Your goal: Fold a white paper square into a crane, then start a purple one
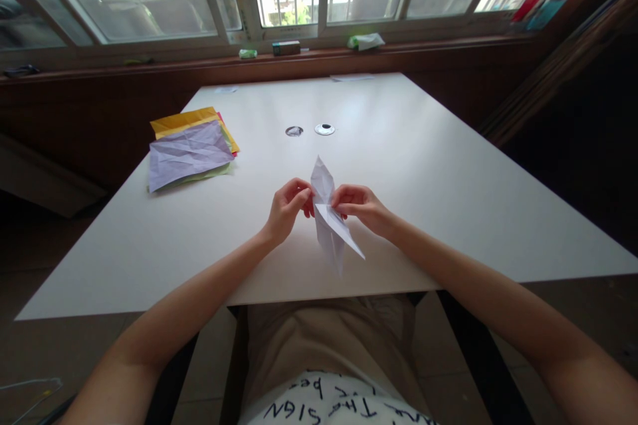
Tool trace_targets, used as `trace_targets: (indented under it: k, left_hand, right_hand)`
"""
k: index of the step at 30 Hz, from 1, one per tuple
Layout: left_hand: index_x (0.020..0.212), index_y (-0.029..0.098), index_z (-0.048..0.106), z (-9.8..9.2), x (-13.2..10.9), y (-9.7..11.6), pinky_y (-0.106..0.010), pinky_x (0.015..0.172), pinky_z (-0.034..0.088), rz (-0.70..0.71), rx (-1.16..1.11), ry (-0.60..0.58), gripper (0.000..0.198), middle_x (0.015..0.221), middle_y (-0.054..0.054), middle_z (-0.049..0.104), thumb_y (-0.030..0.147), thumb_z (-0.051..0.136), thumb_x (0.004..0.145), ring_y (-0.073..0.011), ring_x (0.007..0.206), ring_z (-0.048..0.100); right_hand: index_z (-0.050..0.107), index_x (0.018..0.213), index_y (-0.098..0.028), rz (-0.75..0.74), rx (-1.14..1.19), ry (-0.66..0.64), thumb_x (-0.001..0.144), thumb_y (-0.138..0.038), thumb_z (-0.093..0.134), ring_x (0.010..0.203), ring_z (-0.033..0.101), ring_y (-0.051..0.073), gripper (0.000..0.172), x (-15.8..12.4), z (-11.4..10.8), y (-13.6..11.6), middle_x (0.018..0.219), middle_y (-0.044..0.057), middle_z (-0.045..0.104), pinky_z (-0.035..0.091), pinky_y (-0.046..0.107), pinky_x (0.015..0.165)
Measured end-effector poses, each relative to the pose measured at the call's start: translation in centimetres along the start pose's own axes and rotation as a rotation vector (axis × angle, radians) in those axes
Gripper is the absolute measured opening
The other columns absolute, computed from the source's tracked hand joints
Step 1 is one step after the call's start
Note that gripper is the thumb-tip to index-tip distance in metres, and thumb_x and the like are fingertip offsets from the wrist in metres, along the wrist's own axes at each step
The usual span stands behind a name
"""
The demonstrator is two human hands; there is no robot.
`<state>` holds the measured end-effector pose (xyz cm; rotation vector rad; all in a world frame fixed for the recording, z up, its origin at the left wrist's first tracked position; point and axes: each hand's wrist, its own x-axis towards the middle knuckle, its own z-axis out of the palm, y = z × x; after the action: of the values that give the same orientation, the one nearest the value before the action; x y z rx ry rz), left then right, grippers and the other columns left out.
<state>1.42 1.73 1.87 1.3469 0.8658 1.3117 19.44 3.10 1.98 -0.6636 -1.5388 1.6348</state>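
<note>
A folded sheet of pale lavender paper (323, 179) is held up over the near middle of the white table (458, 212). It has a pointed upper tip, two long points hanging down and a flap slanting toward the lower right. My left hand (288, 207) pinches its left edge between thumb and fingers. At the right edge, my right hand (363, 206) grips the paper near the base of the slanting flap. Some fingertips of both hands are hidden behind the paper.
A stack of creased paper sheets (189, 153), purple on top of yellow, red and green, lies at the table's left. Two round cable holes (325, 129) are set in the tabletop beyond my hands. Small packets and a box (286, 48) rest on the windowsill.
</note>
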Motion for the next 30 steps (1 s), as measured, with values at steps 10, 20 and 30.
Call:
trace_targets:
  k: [10,20,30]
  left_hand:
    - [0.059,0.016,0.044,-0.22,0.46,-0.66,-0.018,0.043,0.034,-0.148,0.012,0.040,0.026,0.047,0.005,0.046,0.033,0.050,0.077,-0.0058,0.042,0.045]
    - [0.054,0.016,0.043,-0.43,0.47,-0.81,-0.018,0.043,0.033,-0.192,-0.002,0.018,0.023,0.044,0.005,0.042,0.025,0.049,0.074,-0.0059,0.042,0.041]
    - [0.051,0.016,0.042,-0.24,0.50,-0.78,-0.019,0.042,0.031,-0.221,-0.023,0.040,0.020,0.044,0.004,0.041,0.021,0.046,0.070,-0.0060,0.041,0.039]
  right_hand:
    - [0.062,0.069,-0.013,0.065,0.011,-0.066,0.064,-0.020,0.067,0.056,0.050,0.007,0.010,-0.03,0.02,-0.04,0.063,-0.001,0.057,0.036,0.021,0.052]
    - [0.061,0.070,-0.013,0.101,0.023,-0.129,0.064,-0.020,0.067,0.057,0.050,0.007,0.011,-0.13,0.08,-0.17,0.063,-0.002,0.056,0.035,0.020,0.053]
    - [0.062,0.069,-0.012,0.122,0.004,-0.134,0.063,-0.020,0.067,0.055,0.048,0.007,0.012,-0.18,0.18,-0.39,0.062,-0.002,0.055,0.034,0.020,0.051]
